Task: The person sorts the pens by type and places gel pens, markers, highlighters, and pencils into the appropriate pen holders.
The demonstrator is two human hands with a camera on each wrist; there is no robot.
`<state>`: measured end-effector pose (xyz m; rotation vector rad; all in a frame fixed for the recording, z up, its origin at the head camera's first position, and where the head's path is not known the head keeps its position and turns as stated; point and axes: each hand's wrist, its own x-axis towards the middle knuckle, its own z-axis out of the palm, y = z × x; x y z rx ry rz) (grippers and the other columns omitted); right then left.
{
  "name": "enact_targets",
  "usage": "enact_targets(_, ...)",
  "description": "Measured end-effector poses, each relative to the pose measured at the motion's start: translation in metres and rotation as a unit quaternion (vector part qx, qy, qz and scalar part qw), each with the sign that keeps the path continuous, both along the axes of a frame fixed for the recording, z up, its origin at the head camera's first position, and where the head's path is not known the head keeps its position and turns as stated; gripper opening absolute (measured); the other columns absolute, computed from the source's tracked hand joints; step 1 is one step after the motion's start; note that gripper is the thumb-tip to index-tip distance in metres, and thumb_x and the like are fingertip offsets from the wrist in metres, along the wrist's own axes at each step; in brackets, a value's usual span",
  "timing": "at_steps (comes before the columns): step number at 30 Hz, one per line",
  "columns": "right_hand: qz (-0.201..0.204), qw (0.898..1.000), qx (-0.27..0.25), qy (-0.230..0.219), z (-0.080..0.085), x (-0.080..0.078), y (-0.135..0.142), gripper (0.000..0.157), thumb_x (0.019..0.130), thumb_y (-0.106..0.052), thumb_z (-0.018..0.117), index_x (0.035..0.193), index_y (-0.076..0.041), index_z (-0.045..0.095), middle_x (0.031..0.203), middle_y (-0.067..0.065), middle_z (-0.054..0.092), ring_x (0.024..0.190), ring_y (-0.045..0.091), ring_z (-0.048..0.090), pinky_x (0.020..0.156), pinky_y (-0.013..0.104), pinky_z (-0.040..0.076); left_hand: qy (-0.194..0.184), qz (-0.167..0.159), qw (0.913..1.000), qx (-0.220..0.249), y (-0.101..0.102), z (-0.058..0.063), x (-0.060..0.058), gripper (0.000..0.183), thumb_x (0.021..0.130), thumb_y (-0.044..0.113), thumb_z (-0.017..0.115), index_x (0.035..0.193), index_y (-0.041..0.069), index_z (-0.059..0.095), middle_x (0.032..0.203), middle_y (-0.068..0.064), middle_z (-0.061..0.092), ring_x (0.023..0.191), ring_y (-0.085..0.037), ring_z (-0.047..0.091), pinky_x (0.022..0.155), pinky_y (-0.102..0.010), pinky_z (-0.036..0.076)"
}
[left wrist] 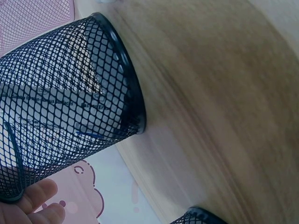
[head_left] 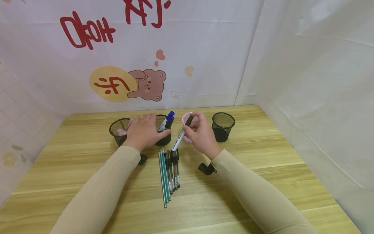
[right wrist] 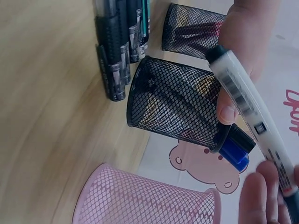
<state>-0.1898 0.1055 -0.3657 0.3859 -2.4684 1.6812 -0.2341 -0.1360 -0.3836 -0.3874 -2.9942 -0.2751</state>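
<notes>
My left hand (head_left: pixel 143 131) grips the rim of a black mesh pen cup (head_left: pixel 164 140), thumb on the near side and fingertips past the rim in the left wrist view. Blue- and black-capped markers (head_left: pixel 166 123) lean inside that cup. Between thumb and fingers of my right hand (head_left: pixel 203 135) is a white marker (head_left: pixel 179 140), black cap up, tilted, its lower end above the pens. Behind the right hand stands a pink mesh cup (right wrist: pixel 140 200), partly hidden. The white marker crosses in front of the black cup in the right wrist view.
Left of the middle cup, another black mesh cup (head_left: pixel 118 125) holds pink items. A third black mesh cup (head_left: pixel 223 122) stands on the right. Black gel pens (head_left: pixel 175 172) and green pencils (head_left: pixel 164 185) lie side by side in front on the wooden table (head_left: pixel 233 208).
</notes>
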Motion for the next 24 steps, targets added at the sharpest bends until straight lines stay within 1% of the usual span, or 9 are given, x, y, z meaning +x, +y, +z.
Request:
enact_targets(2, -0.011, 1.0, -0.024, 0.01, 0.001, -0.001, -0.001, 0.049, 0.101, -0.008, 0.068, 0.142, -0.002, 0.042, 0.095, 0.016, 0.073, 0.081, 0.025, 0.073, 0.071, 0.027, 0.063, 0.0, 0.0, 1.0, 0.001, 0.0, 0.0, 0.0, 0.115, 0.085, 0.094, 0.042, 0.153, 0.001, 0.044, 0.154, -0.021, 0.053, 0.149, -0.039, 0.045, 0.129, -0.059, 0.024)
enact_targets(7, -0.034, 0.996, -0.077, 0.039, 0.003, -0.004, -0.004, 0.048, 0.101, -0.006, 0.068, 0.14, -0.003, 0.039, 0.093, 0.019, 0.072, 0.079, 0.028, 0.073, 0.073, 0.023, 0.06, -0.003, 0.0, 1.0, 0.005, 0.001, 0.0, -0.001, 0.107, 0.089, 0.084, 0.053, 0.154, 0.0, 0.043, 0.157, -0.022, 0.051, 0.15, -0.041, 0.043, 0.13, -0.06, 0.022)
enact_targets(12, -0.052, 0.991, -0.111, 0.062, 0.005, -0.005, -0.006, 0.048, 0.101, -0.006, 0.067, 0.139, -0.003, 0.038, 0.095, 0.019, 0.073, 0.081, 0.026, 0.073, 0.078, 0.024, 0.062, -0.002, -0.004, 1.0, 0.001, 0.001, 0.001, 0.0, 0.103, 0.09, 0.082, 0.053, 0.152, 0.001, 0.046, 0.153, -0.022, 0.054, 0.147, -0.041, 0.046, 0.129, -0.06, 0.024)
enact_targets(14, -0.055, 0.988, -0.122, 0.071, 0.006, -0.006, -0.007, 0.048, 0.102, -0.005, 0.066, 0.139, -0.002, 0.037, 0.097, 0.021, 0.072, 0.083, 0.029, 0.073, 0.079, 0.025, 0.063, 0.002, -0.004, 1.0, 0.001, 0.001, 0.001, -0.001, 0.099, 0.09, 0.08, 0.053, 0.149, 0.001, 0.048, 0.148, -0.02, 0.058, 0.143, -0.039, 0.05, 0.128, -0.059, 0.027)
enact_targets(16, -0.057, 0.986, -0.132, 0.081, 0.006, -0.006, -0.008, 0.048, 0.102, -0.005, 0.066, 0.139, 0.0, 0.036, 0.098, 0.023, 0.072, 0.086, 0.038, 0.073, 0.079, 0.025, 0.063, 0.006, -0.005, 1.0, 0.002, 0.001, 0.001, -0.001, 0.096, 0.09, 0.079, 0.055, 0.146, 0.002, 0.05, 0.142, -0.019, 0.061, 0.138, -0.038, 0.053, 0.126, -0.059, 0.029)
enact_targets(18, -0.059, 0.985, -0.14, 0.087, 0.007, -0.007, -0.009, 0.049, 0.102, -0.004, 0.066, 0.14, 0.0, 0.035, 0.099, 0.024, 0.073, 0.089, 0.047, 0.072, 0.079, 0.024, 0.062, 0.009, -0.003, 0.9999, 0.005, 0.001, 0.001, 0.0, 0.096, 0.088, 0.079, 0.058, 0.144, 0.002, 0.051, 0.139, -0.018, 0.062, 0.137, -0.037, 0.054, 0.126, -0.058, 0.03)
enact_targets(20, -0.061, 0.983, -0.148, 0.09, 0.007, -0.009, -0.011, 0.048, 0.102, -0.004, 0.065, 0.139, 0.001, 0.035, 0.1, 0.025, 0.073, 0.091, 0.051, 0.07, 0.079, 0.026, 0.063, 0.008, -0.001, 0.9999, 0.007, 0.001, 0.001, 0.0, 0.097, 0.087, 0.081, 0.059, 0.144, 0.003, 0.051, 0.14, -0.018, 0.062, 0.137, -0.038, 0.053, 0.127, -0.058, 0.029)
enact_targets(22, -0.065, 0.982, -0.151, 0.092, 0.007, -0.01, -0.013, 0.047, 0.103, -0.005, 0.065, 0.139, 0.0, 0.035, 0.101, 0.025, 0.073, 0.088, 0.045, 0.072, 0.08, 0.029, 0.064, 0.002, -0.001, 1.0, 0.008, 0.001, 0.002, 0.0, 0.101, 0.087, 0.082, 0.059, 0.147, 0.002, 0.049, 0.145, -0.02, 0.059, 0.142, -0.039, 0.05, 0.128, -0.059, 0.026)
enact_targets(24, -0.069, 0.981, -0.154, 0.093, 0.007, -0.011, -0.015, 0.047, 0.103, -0.005, 0.065, 0.139, -0.001, 0.036, 0.101, 0.024, 0.073, 0.084, 0.033, 0.073, 0.083, 0.036, 0.065, -0.003, 0.0, 1.0, 0.007, 0.0, 0.002, 0.001, 0.105, 0.087, 0.084, 0.056, 0.151, 0.001, 0.047, 0.151, -0.021, 0.055, 0.147, -0.041, 0.046, 0.129, -0.059, 0.024)
